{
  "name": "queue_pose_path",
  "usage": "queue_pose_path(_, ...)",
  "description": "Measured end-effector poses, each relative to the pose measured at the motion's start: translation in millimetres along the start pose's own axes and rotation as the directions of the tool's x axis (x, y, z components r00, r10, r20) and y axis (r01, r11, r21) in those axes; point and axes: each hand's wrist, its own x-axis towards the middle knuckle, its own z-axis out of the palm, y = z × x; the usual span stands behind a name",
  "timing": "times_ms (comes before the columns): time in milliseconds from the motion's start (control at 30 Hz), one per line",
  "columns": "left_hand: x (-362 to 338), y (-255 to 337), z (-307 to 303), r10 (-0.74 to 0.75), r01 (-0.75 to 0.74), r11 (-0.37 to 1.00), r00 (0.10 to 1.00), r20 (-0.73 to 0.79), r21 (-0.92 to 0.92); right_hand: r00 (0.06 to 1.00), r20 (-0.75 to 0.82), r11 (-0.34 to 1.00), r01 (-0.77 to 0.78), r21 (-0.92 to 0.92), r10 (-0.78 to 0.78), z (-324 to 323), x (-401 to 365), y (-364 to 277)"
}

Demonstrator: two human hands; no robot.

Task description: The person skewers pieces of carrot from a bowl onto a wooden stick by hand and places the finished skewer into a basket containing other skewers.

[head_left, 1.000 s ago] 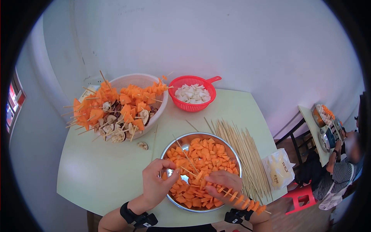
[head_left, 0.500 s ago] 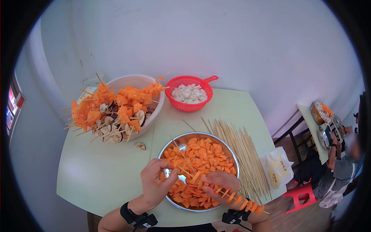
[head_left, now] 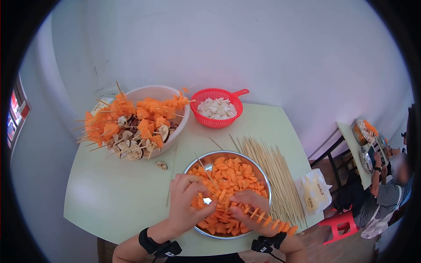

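My right hand [head_left: 253, 207] is closed around a wooden skewer threaded with a row of carrot slices [head_left: 268, 220]; the loaded part slants down to the right past my wrist. Left of it, over the same steel bowl [head_left: 268, 179], my left hand [head_left: 186, 201] has its fingers curled, with thumb and fingertips apart. Carrot pieces and shiny metal show through that gap. The skewer's other end is hidden near my left fingers. Loose carrot pieces [head_left: 234, 172] fill much of the bowl, and a bare stick [head_left: 205, 167] leans among them.
Many bare skewers [head_left: 274, 175] lie right of the bowl, beside a plastic-wrapped packet [head_left: 314, 192]. Behind stands a red colander [head_left: 216, 124] of white pieces. A white basket [head_left: 184, 120] holds carrot and eggplant skewers. At another table, a person [head_left: 381, 204] sits near a red stool [head_left: 342, 225].
My left hand has moved right, nearer my right hand, and its pinch on the bare skewer end has loosened. That stick end is now hidden. The view has shifted slightly.
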Motion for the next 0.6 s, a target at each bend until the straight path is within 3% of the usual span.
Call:
queue_pose_path(100,7,8,-8,0.063,-0.062,0.994,0.998,-0.007,0.085,0.994,0.047,0.987,-0.103,0.12,0.098,-4,2,-2)
queue_pose_path(167,0,1,-10,-0.081,0.138,0.98,0.935,0.344,-0.144,0.987,0.083,0.98,-0.148,0.132,0.138,-4,1,-4)
queue_pose_path(200,-2,0,-11,-0.087,0.143,0.979,0.937,0.339,-0.143,0.979,0.113,0.972,-0.188,0.14,0.173,-5,2,-5)
queue_pose_path(267,-5,-2,-13,-0.227,0.354,0.893,0.887,0.401,-0.277,0.977,0.135,0.971,-0.187,0.151,0.168,-5,3,-7)
queue_pose_path(600,-3,0,-15,-0.099,0.257,0.912,0.894,0.437,-0.319,0.95,0.189,0.894,-0.299,0.334,0.248,-2,-7,9)
